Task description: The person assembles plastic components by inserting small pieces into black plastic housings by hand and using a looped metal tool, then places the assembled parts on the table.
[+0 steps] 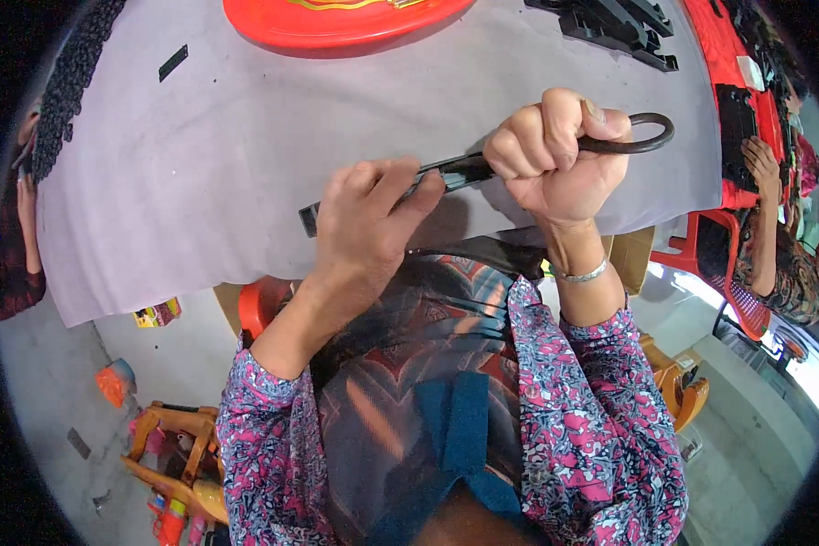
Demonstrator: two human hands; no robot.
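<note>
Our left grip (369, 211) is pinched on a black strip (455, 175) over the tabletop (200, 173), while just beside it our right grip (560, 156) clenches a dark looped handle (668, 133), seemingly working both together, which next calls for steady pressure.

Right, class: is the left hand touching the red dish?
No, the left hand holds the black strip, apart from the red dish.

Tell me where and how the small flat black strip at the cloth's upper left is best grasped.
Pinch the black strip by its long edges at mid-length, probably from above on the near side: it lies flat, narrow and apart on the cloth. The left hand holds another dark piece.
</note>
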